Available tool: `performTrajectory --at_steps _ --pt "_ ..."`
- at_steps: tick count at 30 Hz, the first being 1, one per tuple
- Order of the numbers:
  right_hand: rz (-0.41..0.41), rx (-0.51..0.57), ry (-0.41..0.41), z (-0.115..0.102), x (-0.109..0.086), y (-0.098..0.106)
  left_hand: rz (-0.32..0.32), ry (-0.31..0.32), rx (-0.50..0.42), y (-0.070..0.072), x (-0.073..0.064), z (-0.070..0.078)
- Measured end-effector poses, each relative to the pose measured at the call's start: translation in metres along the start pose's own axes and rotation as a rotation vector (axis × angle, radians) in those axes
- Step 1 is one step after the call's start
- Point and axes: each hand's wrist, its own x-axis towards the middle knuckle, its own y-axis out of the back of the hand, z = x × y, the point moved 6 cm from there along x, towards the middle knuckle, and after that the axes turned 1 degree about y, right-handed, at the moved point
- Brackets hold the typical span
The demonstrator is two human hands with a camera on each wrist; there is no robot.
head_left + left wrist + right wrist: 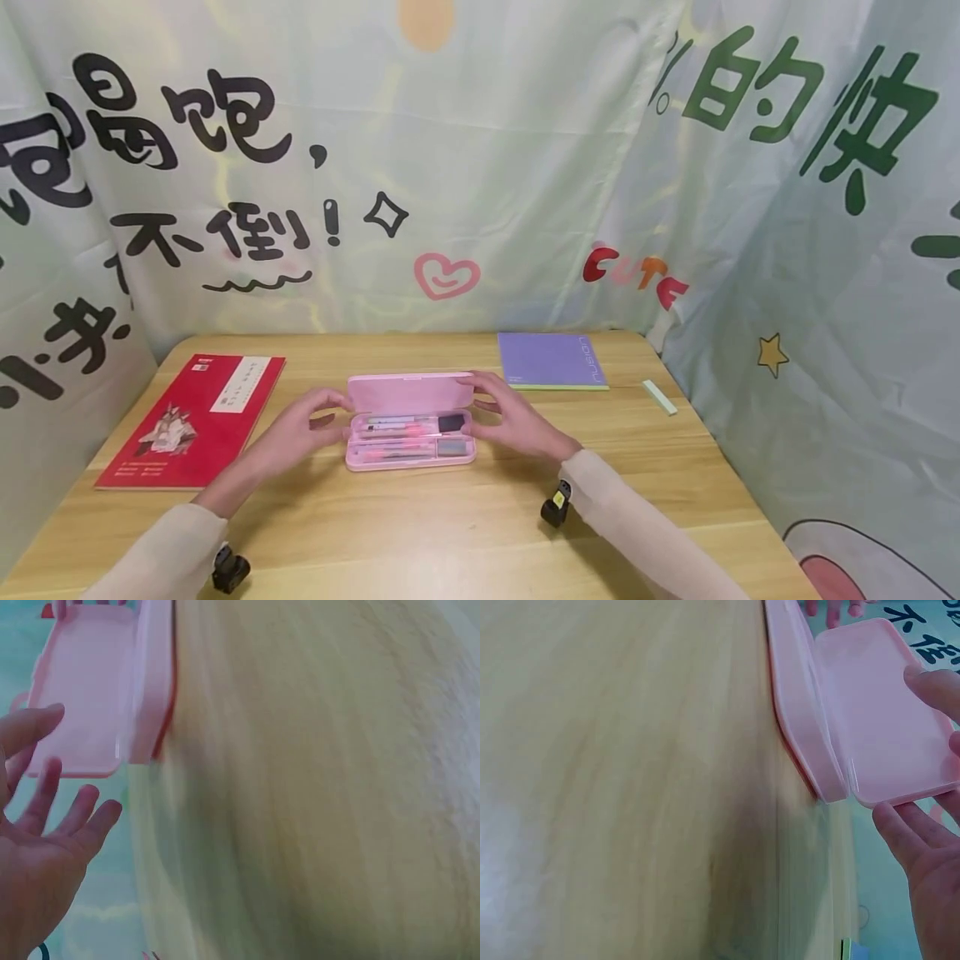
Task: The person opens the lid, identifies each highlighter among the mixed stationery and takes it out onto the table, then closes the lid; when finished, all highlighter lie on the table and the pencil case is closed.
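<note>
Head view takes in a pale printed curtain (480, 150) behind a wooden table (420, 533). Across it reach my arms in cream sleeves, the left one (165, 550) slanting up from the bottom left corner, the right one (637, 525) from the bottom right, so both forearms angle inward. A red book (187, 425) lies flat beside my left wrist, and a purple notebook (551, 361) lies farther back, beyond my right hand (517, 421).

That hand curves around the right end of the raised lid (405, 394), its fingers parted and lightly bent; by the right wrist view the fingertips are at the lid's edge, though I cannot tell how firmly they touch. My left hand (296, 425) is at the opposite end, loosely spread, with gaps between the fingers and nothing in its grasp.

Between my hands, on the table, sits the pink pencil case (411, 467), lid standing up at the back. Pens (397, 454) lie lengthwise inside. A small black device (230, 569) hangs under my left wrist, another (555, 504) under my right. Over toward the right edge lies a thin pale strip (660, 397).
</note>
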Motion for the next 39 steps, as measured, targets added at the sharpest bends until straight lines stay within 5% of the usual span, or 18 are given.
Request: performTrajectory --at_steps 10,21,24,32,39 --pt "-0.004 0.081 -0.087 0.003 0.007 0.001 -0.153 -0.058 0.070 -0.015 0.008 -0.011" --pt "0.297 -0.115 0.017 -0.012 0.010 0.010 -0.242 -0.004 0.171 -0.022 0.010 -0.021" --pt "0.247 -0.190 0.054 -0.019 0.012 -0.001 -0.247 0.001 0.191 -0.023 0.010 -0.023" --pt "-0.060 -0.366 0.062 -0.021 0.024 -0.040 -0.259 0.006 0.209 -0.023 0.008 -0.022" --pt "-0.148 -0.507 0.029 -0.023 0.033 -0.054 -0.257 0.015 0.214 -0.023 0.009 -0.025"
